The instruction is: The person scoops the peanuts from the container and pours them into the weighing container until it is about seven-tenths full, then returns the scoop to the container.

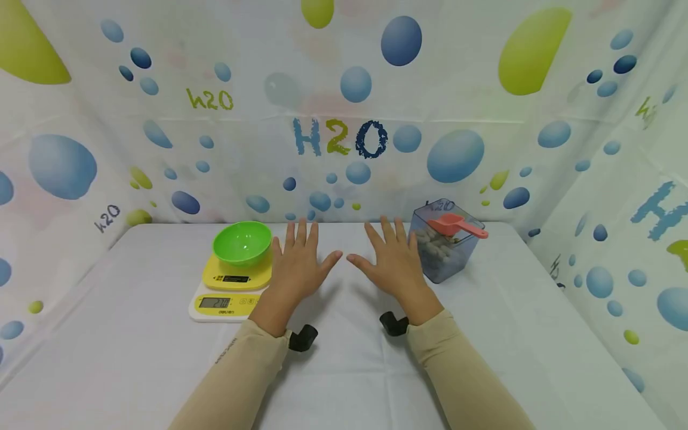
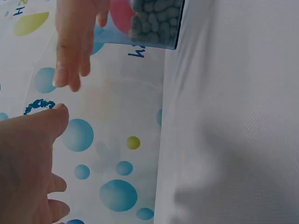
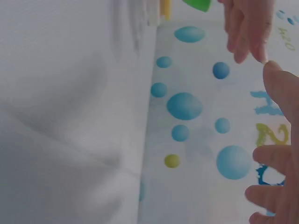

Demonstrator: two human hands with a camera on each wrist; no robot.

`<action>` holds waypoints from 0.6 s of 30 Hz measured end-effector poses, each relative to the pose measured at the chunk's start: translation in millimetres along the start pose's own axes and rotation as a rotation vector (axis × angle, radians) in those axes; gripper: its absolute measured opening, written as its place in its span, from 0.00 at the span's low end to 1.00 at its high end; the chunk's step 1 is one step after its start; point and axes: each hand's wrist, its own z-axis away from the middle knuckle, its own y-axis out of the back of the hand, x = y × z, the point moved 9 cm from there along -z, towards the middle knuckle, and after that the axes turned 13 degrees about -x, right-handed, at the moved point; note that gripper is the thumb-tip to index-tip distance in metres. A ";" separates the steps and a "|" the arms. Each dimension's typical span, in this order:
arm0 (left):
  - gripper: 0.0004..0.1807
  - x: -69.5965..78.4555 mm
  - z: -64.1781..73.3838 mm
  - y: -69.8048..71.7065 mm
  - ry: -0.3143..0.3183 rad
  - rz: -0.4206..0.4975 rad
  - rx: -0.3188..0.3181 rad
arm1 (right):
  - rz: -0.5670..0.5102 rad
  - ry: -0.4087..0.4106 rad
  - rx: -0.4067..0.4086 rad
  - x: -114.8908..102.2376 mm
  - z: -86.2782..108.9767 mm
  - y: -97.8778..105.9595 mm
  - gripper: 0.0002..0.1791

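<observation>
We see the scale [image 1: 228, 303] just left of the left hand [image 1: 297, 264], with the bowl [image 1: 242, 246] resting on it near the fingertips. The box [image 1: 458, 264] stands just right of the right hand [image 1: 396, 263], near its little finger. On both hands the fingers are straight and apart. The bowl is round, glossy green; the scale is yellow and white. Through the box's clear, bluish walls we make out pale, rounded lumps [image 1: 432, 246]. A smooth coral scoop [image 1: 448, 224] juts its handle past the rim. White, creased cloth [image 1: 349, 382] lies beneath.
</observation>
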 end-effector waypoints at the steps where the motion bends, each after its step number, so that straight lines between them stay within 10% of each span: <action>1: 0.50 0.8 -0.3 -0.2 -0.010 0.021 -0.003 | 0.006 0.018 0.033 0.2 2.5 6.2 0.47; 6: 0.49 10.9 -4.2 1.5 -0.089 0.162 0.006 | -0.036 0.088 0.347 19.9 24.9 60.0 0.42; 11: 0.47 28.1 -8.9 0.4 -0.165 0.312 0.000 | -0.282 0.008 0.652 86.3 53.3 108.7 0.39; 14: 0.45 37.9 -11.4 -3.1 -0.200 0.398 -0.019 | -0.481 -0.111 0.620 133.1 58.9 108.1 0.42; 18: 0.45 50.9 -13.7 -7.2 -0.253 0.482 -0.048 | -0.790 -0.255 0.329 173.3 52.9 74.6 0.51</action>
